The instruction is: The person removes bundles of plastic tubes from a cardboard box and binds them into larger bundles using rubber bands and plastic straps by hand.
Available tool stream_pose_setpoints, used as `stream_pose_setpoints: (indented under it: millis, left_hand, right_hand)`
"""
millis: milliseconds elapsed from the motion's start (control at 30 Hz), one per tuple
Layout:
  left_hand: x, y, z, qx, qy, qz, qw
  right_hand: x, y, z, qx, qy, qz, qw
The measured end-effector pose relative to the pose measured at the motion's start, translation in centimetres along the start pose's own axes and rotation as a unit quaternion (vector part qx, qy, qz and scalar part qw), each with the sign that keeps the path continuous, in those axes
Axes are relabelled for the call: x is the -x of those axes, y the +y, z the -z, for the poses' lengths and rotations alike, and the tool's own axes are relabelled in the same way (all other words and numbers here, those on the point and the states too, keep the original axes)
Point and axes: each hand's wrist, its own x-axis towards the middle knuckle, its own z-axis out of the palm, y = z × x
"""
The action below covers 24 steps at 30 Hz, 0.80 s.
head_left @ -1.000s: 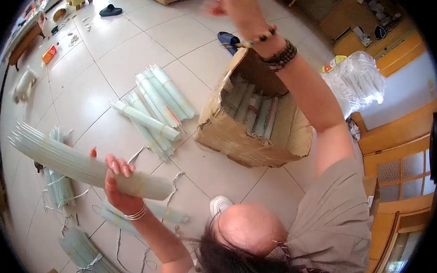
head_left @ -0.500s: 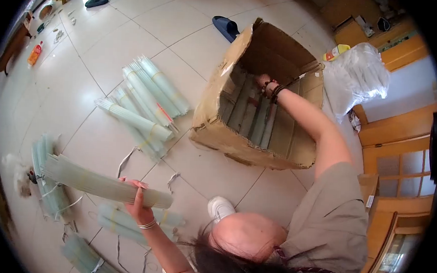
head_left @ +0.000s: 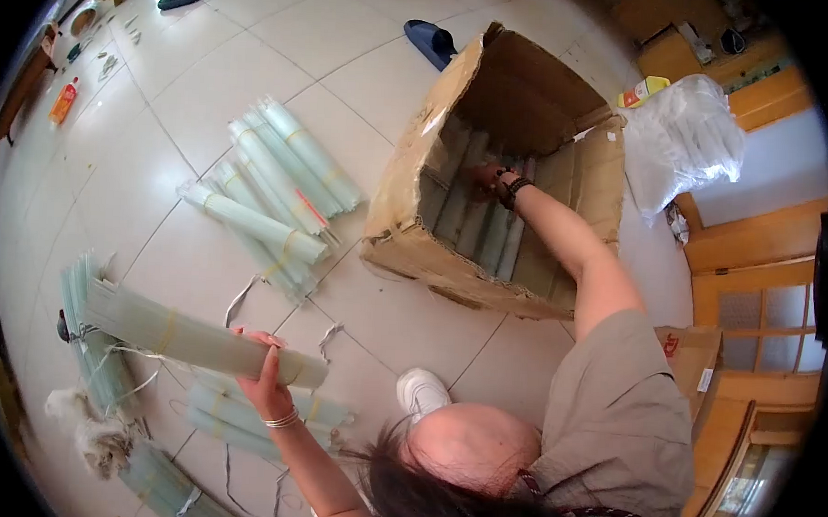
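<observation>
You have a bundle of pale green rods [head_left: 194, 334] in your left hand [head_left: 267, 379], fingers wrapped round it near its right-hand end, the bundle lifted over the floor [head_left: 374, 335] at a slant. A yellow band circles its middle. Your right hand [head_left: 485, 180] is down in the open cardboard box [head_left: 414, 254], on or just over the packed rolls [head_left: 471, 226]; it is too dark to tell whether it grips one. Your two hands are well apart.

Just beyond the held bundle lies a pile of banded bundles [head_left: 287, 193], with a red strip showing on one. Under and beside your held bundle are tied bundles [head_left: 106, 374] with white cord, more flat bundles [head_left: 240, 425], and another bundle [head_left: 166, 488] at the lower edge, next to a white furry animal [head_left: 101, 443]. Your white shoe [head_left: 420, 394] is between you and the box.

For writing, look to the brown carton [head_left: 691, 358] on your right: red lettering, partly cut off, looks like "JD", and its white label is too small to read. The yellow-and-red packet [head_left: 643, 91] by the clear plastic bag [head_left: 682, 145] and the orange bottle [head_left: 64, 102] across the floor carry print you can't make out. A dark slipper [head_left: 430, 43] sits behind the box.
</observation>
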Motion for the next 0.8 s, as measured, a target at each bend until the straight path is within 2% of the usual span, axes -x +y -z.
stream_pose_setpoints:
  millis: [33,100,167,300,567,633,700,767,800]
  left_hand:
    - [0.0,-0.1,-0.1,0.008,-0.008,-0.005,1.000]
    - [0.0,-0.1,-0.1,0.020,-0.025,-0.013,0.999]
    - [0.2,0.4,-0.7,0.029,-0.002,-0.008,1.000]
    - [0.7,0.8,-0.3,0.017,0.011,-0.010,1.000]
    - [0.5,-0.1,0.8,-0.066,-0.009,0.000,0.998]
    - [0.3,-0.1,1.0,-0.068,-0.004,0.001,0.998]
    - [0.1,-0.2,1.3,-0.039,-0.009,0.010,0.999]
    - [0.2,-0.3,1.3,-0.051,-0.015,0.015,0.998]
    - [0.4,-0.5,1.8,-0.078,-0.016,0.029,0.996]
  right_hand:
    - [0.8,-0.5,1.1,-0.013,-0.035,-0.007,0.999]
    - [1.0,-0.7,1.1,-0.190,-0.064,-0.044,0.979]
    - [1.5,-0.5,1.5,-0.263,-0.075,-0.105,0.956]
    - [2.9,-0.9,2.1,-0.293,-0.082,-0.197,0.932]
    - [3.6,-1.9,3.2,-0.287,-0.062,-0.304,0.906]
    - [3.5,-1.2,4.5,-0.298,-0.032,-0.343,0.890]
    - [3.6,1.2,6.4,-0.343,0.054,-0.404,0.846]
    - [3.1,5.3,9.8,-0.435,0.236,-0.419,0.761]
    - [5.4,2.5,15.2,-0.496,0.297,-0.406,0.708]
